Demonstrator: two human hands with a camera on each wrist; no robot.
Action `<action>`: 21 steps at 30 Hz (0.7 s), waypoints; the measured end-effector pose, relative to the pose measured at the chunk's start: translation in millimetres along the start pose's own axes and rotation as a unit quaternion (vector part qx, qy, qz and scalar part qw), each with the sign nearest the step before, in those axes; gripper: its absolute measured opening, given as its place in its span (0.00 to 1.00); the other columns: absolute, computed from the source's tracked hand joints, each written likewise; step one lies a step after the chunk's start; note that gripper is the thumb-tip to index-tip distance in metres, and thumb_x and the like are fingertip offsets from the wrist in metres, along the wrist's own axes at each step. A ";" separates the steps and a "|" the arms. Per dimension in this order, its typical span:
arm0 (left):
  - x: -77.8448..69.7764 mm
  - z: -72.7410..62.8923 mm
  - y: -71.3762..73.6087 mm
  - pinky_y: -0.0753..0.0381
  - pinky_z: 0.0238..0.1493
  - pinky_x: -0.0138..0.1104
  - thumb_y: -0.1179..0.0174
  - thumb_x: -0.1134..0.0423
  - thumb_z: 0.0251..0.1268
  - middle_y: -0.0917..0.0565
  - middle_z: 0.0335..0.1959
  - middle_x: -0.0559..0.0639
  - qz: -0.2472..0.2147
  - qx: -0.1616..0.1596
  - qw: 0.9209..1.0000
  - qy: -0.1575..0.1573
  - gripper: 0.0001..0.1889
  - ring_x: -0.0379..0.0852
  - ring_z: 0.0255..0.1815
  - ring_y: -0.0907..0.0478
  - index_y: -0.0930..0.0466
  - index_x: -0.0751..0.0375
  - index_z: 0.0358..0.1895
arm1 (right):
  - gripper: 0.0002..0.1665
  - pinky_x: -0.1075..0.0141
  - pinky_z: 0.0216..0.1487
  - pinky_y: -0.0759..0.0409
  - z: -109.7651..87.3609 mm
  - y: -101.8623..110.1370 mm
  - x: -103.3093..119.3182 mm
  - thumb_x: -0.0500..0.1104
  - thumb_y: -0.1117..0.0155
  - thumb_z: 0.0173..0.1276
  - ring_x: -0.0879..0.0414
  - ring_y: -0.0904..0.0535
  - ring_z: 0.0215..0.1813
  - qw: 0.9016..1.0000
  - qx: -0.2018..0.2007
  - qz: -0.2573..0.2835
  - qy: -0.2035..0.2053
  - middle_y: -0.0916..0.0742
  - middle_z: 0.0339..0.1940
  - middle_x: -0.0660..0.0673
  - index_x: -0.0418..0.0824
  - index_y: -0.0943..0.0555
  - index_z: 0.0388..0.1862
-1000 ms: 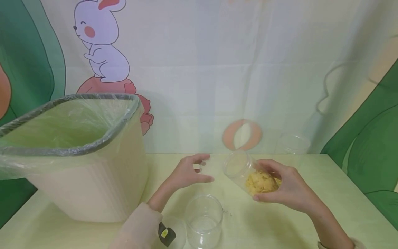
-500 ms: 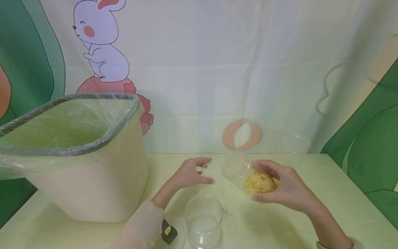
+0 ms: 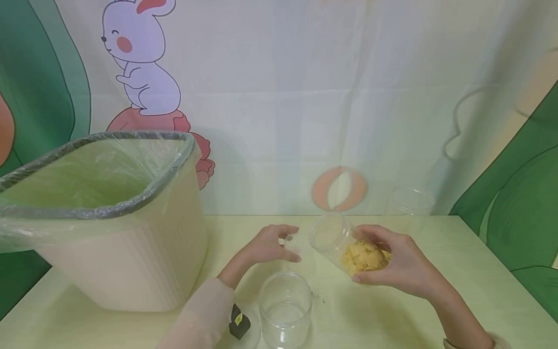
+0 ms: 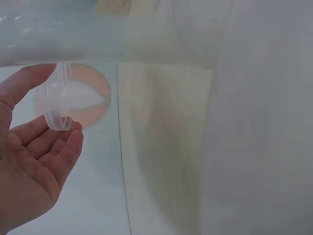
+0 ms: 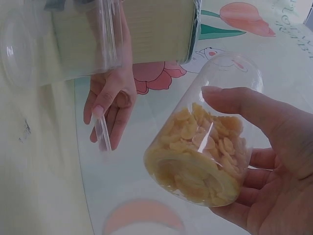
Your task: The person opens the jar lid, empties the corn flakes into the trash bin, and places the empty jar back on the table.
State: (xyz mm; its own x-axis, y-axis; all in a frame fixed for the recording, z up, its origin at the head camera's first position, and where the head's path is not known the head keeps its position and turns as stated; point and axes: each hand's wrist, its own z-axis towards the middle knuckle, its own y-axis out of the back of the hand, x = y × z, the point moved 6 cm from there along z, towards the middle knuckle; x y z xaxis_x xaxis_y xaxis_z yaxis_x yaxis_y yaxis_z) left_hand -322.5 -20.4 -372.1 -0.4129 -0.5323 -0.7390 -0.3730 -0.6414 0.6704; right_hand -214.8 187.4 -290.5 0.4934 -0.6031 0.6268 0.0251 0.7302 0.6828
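Observation:
In the head view my right hand (image 3: 401, 257) grips a clear plastic jar (image 3: 330, 235) around its lower part. The jar is tilted, its mouth end up and towards the left, and yellow flakes that look like cornflakes (image 5: 200, 142) are heaped in its bottom. My left hand (image 3: 268, 245) pinches a clear round lid (image 4: 57, 100) between thumb and fingers, held on edge a short way left of the jar's mouth. Below the left hand stands a second clear jar (image 3: 285, 310), upright with nothing seen inside.
A bin (image 3: 144, 261) lined with a clear bag stands at the left. Beside the upright jar lies a clear disc (image 3: 255, 332) with a black and yellow sticker (image 3: 240, 324). Another clear container (image 3: 410, 203) stands at the back right, before a printed cloth backdrop (image 3: 261, 121).
My left hand with the lid has shifted slightly right and down. The tilted jar in my right hand has moved a little left; the flakes stay in it.

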 end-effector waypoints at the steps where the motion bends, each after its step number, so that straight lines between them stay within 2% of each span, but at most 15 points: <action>1: 0.5 0.5 -0.4 0.27 0.54 0.45 0.30 0.58 0.46 0.28 0.60 0.55 0.004 0.002 1.000 0.000 0.36 0.54 0.58 0.31 0.33 0.63 0.62 | 0.42 0.53 0.51 0.25 -0.1 -0.1 0.0 0.47 0.20 0.37 0.53 0.24 0.48 1.000 0.001 0.001 -0.001 0.18 0.48 0.44 0.35 0.26 0.53; 21: 1.5 4.6 -11.5 0.30 0.57 0.46 0.30 0.61 0.44 0.28 0.60 0.56 0.059 0.043 0.997 0.012 0.36 0.55 0.58 0.30 0.32 0.64 0.61 | 0.41 0.49 0.52 0.26 -0.8 -2.7 0.8 0.48 0.21 0.38 0.49 0.24 0.50 1.000 0.010 0.017 0.000 0.19 0.50 0.43 0.36 0.25 0.53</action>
State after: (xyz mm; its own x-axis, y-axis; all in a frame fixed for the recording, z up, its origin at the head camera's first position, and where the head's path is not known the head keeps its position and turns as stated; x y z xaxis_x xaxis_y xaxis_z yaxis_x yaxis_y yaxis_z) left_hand -322.7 -11.2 -380.6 -0.4391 -0.6151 -0.6549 -0.3935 -0.5236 0.7556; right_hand -213.8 185.1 -292.1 0.4938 -0.5783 0.6494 -0.0091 0.7433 0.6689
